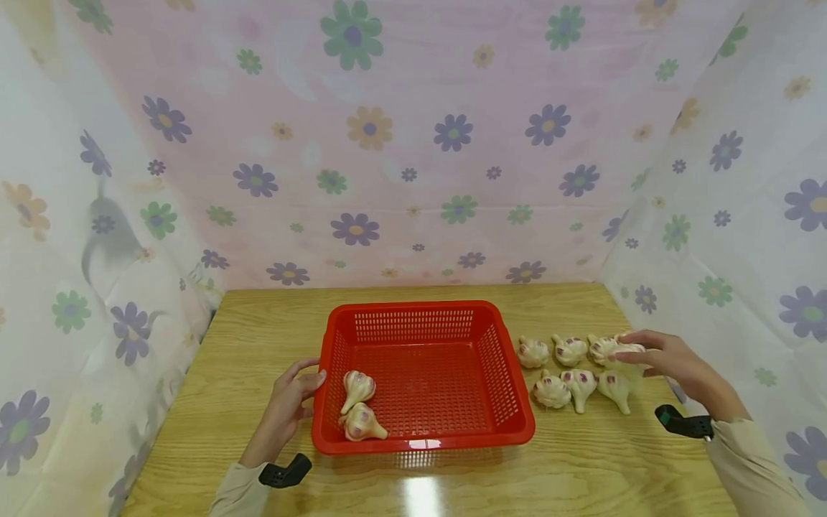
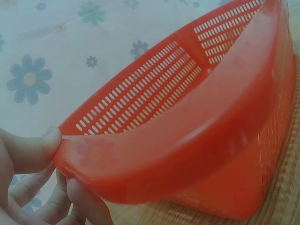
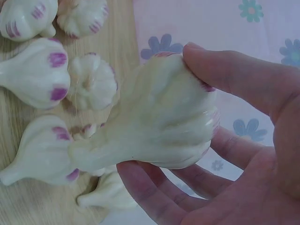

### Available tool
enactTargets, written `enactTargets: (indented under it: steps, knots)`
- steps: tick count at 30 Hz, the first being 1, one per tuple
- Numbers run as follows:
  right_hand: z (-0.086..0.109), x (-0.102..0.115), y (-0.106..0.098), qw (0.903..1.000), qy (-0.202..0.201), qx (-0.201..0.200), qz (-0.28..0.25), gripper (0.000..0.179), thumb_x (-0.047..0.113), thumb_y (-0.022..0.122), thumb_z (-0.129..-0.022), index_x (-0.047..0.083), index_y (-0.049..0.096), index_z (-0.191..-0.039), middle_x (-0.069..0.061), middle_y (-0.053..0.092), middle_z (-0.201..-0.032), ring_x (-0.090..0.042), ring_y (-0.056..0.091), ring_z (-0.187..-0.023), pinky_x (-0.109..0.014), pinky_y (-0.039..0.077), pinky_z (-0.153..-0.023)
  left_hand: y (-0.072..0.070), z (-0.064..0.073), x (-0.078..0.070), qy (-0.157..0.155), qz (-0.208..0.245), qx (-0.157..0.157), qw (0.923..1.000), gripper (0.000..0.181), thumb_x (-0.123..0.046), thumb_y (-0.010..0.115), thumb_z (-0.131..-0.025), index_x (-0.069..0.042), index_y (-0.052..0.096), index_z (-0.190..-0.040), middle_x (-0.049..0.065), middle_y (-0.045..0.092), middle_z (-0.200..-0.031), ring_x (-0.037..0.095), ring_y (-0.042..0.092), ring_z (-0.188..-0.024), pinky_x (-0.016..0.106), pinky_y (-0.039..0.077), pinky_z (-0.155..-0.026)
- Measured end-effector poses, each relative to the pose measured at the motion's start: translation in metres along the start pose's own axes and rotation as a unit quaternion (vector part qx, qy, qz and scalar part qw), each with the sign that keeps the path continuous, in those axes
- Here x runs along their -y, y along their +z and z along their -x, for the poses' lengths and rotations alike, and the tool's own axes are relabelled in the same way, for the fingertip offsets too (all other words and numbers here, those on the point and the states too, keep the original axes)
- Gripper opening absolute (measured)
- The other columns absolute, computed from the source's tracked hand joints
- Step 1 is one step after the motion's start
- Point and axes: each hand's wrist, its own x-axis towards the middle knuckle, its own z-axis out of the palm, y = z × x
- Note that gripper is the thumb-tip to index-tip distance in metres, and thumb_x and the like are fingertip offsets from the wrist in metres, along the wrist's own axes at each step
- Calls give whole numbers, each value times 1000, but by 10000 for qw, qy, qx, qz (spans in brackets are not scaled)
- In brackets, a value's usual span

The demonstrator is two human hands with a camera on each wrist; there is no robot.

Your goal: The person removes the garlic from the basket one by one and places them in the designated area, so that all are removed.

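At the left rim of the red plastic basket, my left hand pinches the edge between thumb and fingers, as the left wrist view shows close up. Two garlic bulbs lie inside at the basket's left end, one garlic bulb behind the other garlic bulb. On the far right, my right hand grips a pale garlic bulb with purple marks, thumb on top and fingers beneath. This bulb is raised over the others in the right wrist view, its stem pointing left.
Several more garlic bulbs sit in two rows on the wooden table, right of the basket. Flower-patterned cloth hangs behind the table and along both sides. Each wrist wears a black camera mount.
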Motion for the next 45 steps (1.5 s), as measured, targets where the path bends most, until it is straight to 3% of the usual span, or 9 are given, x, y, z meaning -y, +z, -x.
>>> enactTargets:
  steps: [12, 29, 34, 40, 45]
  knots:
    - [2, -24, -5, 9992, 374, -162, 9, 64, 32, 55, -96, -14, 34, -135, -40, 21, -141, -53, 37, -118, -53, 48, -83, -1, 0, 1, 3, 58, -13, 10000, 49, -21, 67, -87, -9, 48, -131, 8, 63, -100, 24, 64, -88, 42, 55, -69]
    - [3, -54, -6, 9957, 785, -479, 52, 71, 37, 55, -95, -17, 31, -134, -41, 30, -133, -55, 38, -115, -50, 49, -83, 0, 1, -1, -1, 4, -12, 10000, 48, -21, 67, -87, -10, 48, -131, 10, 63, -103, 24, 64, -89, 42, 55, -70]
    - [2, -64, -6, 9936, 1021, -492, -23, 73, 40, 54, -95, -18, 30, -134, -43, 22, -135, -56, 35, -116, -51, 48, -84, 0, 1, -1, 1, -2, -35, 10000, 48, -22, 67, -87, -10, 49, -130, 11, 63, -104, 24, 64, -89, 42, 55, -69]
    - [4, -74, -4, 9913, 1224, -426, -243, 78, 41, 54, -95, -19, 26, -135, -43, 4, -142, -58, 23, -122, -54, 44, -89, 2, -1, -2, -21, 43, -27, 10000, 47, -19, 67, -87, -10, 50, -130, 8, 66, -102, 23, 63, -88, 41, 55, -68]
    - [3, -82, 0, 9900, 1264, -542, -309, 79, 40, 55, -95, -20, 24, -136, -43, 5, -142, -59, 21, -123, -54, 44, -89, 2, -1, -2, -47, -4, -59, 10000, 46, -18, 66, -88, -10, 50, -130, 7, 66, -99, 22, 63, -87, 40, 55, -68]
